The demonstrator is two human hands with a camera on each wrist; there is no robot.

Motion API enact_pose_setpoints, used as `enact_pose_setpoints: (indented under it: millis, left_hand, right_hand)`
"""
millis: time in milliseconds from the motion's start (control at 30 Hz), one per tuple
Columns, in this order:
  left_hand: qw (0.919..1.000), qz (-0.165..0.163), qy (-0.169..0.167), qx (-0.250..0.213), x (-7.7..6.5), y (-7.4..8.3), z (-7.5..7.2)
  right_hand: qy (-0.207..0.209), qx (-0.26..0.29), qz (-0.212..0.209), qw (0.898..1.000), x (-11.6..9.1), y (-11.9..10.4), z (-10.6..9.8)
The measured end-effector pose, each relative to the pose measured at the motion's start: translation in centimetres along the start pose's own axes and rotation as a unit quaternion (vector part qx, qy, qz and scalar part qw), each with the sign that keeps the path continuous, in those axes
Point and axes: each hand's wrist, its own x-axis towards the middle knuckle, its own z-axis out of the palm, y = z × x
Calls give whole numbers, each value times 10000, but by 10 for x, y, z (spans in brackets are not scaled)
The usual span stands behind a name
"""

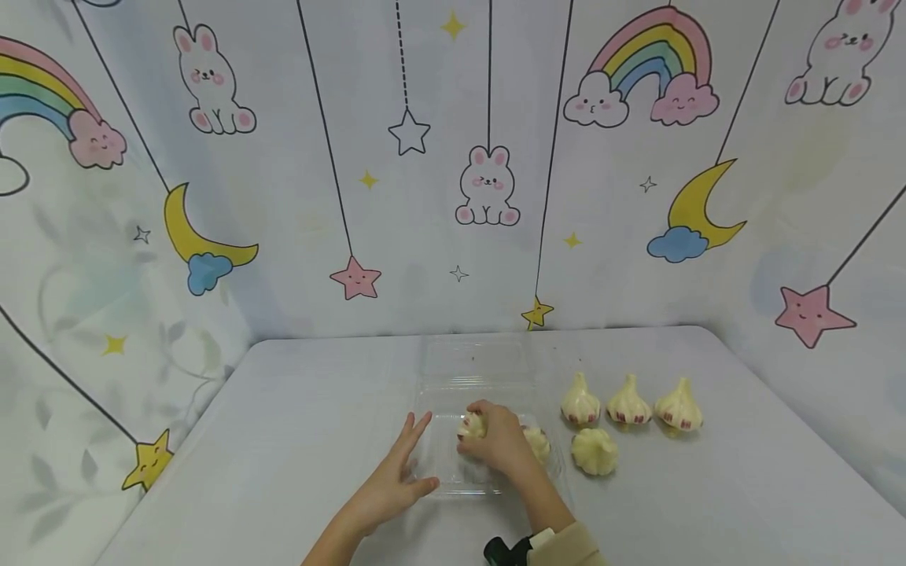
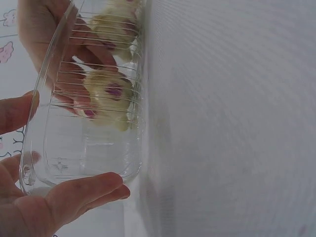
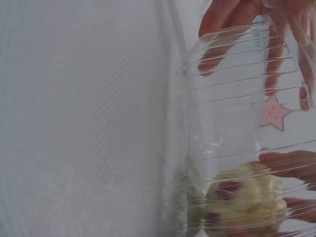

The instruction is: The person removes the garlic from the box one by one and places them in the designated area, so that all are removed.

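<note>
A clear plastic clamshell box lies open on the white table, its lid folded back to the far side. My right hand reaches into the box and grips a garlic bulb between thumb and fingers. Just right of it inside the box sits another garlic bulb, partly hidden by this hand. My left hand is at the box's left side with its fingers spread. In the left wrist view, straight left fingers lie along the box wall.
Right of the box, three garlic bulbs stand in a row: one nearest the box, a middle one and a far right one. In front of them another bulb lies on the table. A patterned cloth wall rises behind.
</note>
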Motion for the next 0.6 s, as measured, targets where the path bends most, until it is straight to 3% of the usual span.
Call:
enact_pose_setpoints:
  millis: [600]
  left_hand:
    - [10000,-13,18,-16,1,0,0]
  right_hand:
    - [-54,136,126,9998,-1,0,0]
